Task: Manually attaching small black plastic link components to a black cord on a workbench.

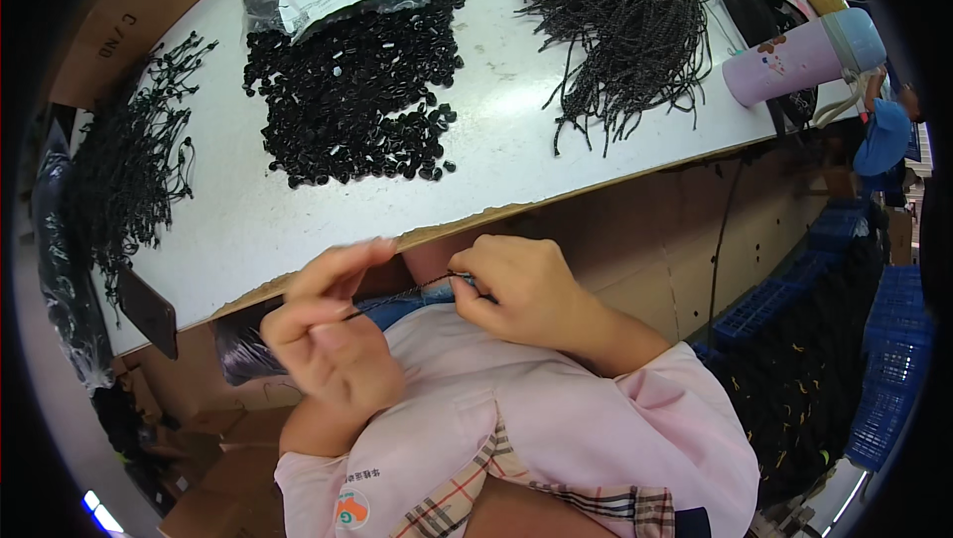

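Pinching a thin black braided cord (402, 292) between them, both hands are working just below the white table's (496, 141) frayed edge. The left hand (333, 335), at seven o'clock from centre, is curling its fingers, thumb and forefinger closed on one end of the cord; the right hand (521, 285) is gripping the other end in a tight fist-like pinch. On the smooth tabletop, a glossy heap of small black plastic beads (352, 91) is lying at eleven o'clock, a fibrous bundle of dark cords (625, 27) at one o'clock, and a matte pink cylindrical bottle (794, 60) at two o'clock. Knotted finished cords (134, 156) are spreading at nine o'clock.
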Demonstrator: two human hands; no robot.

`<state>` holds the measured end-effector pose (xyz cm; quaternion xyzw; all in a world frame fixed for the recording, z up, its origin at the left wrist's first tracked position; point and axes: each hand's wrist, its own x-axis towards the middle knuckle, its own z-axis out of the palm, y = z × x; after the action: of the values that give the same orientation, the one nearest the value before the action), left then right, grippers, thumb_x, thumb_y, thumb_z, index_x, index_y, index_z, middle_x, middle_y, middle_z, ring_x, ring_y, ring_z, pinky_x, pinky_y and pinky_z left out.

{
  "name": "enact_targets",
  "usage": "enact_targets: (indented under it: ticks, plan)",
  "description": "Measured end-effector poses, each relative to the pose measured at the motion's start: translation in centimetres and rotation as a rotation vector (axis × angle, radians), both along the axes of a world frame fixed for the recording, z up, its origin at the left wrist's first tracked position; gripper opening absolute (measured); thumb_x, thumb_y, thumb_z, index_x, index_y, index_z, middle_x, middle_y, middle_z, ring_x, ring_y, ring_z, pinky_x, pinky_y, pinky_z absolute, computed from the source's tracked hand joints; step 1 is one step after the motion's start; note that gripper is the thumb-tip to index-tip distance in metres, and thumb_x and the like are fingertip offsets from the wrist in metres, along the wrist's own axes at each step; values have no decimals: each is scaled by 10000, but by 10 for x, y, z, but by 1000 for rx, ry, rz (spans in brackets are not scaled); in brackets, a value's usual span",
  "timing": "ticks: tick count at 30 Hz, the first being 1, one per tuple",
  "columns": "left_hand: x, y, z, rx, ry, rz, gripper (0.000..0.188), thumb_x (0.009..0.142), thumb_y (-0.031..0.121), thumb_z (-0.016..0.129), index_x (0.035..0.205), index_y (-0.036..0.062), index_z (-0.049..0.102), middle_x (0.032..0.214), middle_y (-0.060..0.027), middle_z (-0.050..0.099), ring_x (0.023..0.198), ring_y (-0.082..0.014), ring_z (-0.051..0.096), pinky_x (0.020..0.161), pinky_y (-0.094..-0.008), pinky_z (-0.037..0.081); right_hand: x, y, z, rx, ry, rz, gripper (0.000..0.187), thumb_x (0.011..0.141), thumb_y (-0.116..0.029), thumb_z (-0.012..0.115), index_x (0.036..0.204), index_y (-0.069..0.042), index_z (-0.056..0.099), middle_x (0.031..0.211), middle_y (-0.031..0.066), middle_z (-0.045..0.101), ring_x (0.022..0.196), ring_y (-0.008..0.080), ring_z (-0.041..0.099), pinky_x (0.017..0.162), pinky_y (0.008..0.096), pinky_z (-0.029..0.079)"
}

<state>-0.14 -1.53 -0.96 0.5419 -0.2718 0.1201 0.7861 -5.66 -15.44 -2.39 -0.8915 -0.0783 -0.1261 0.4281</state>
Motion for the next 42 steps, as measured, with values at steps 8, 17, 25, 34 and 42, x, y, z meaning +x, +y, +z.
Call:
enact_targets:
  ticks: [8, 17, 25, 34, 42]
  plan:
    - [3, 2, -10, 624, 383, -264, 111, 874, 101, 453, 904, -5, 472, 717, -46, 574, 533, -69, 484, 477, -207, 397, -4, 6, 10, 192, -60, 39, 67, 717, 14, 596, 757, 15, 541, 701, 94, 560, 586, 132, 571, 481, 221, 447]
    - [14, 11, 8, 405, 702, -698, 240, 827, 71, 534, 1055, 0, 556, 685, 7, 560, 568, -29, 480, 485, -154, 377, -3, -10, 13, 974, 315, 186, 136, 781, -9, 554, 911, 31, 555, 813, 84, 598, 665, 104, 577, 575, 209, 485]
    - [8, 9, 7, 812, -5, -317, 146, 751, 8, 576, 896, -6, 591, 607, -91, 535, 490, -149, 506, 450, -239, 386, -1, -6, 10, 654, 78, -46, 96, 753, -10, 589, 843, 24, 583, 763, 94, 602, 628, 99, 579, 554, 198, 466]
    - [16, 21, 2, 788, 107, -1071, 181, 846, 163, 462, 777, 14, 538, 639, -122, 498, 574, -300, 480, 554, -352, 408, -3, -24, 8, 1181, 143, -61, 131, 810, -112, 562, 795, 13, 524, 663, 79, 520, 526, 97, 472, 463, 199, 396]
    - [12, 11, -3, 547, 918, -909, 339, 892, 269, 432, 764, -9, 576, 584, -35, 541, 425, -104, 449, 409, -253, 366, -4, -7, 20, -122, -564, 77, 233, 574, -94, 646, 789, -68, 561, 786, 40, 552, 625, 177, 515, 537, 265, 416]
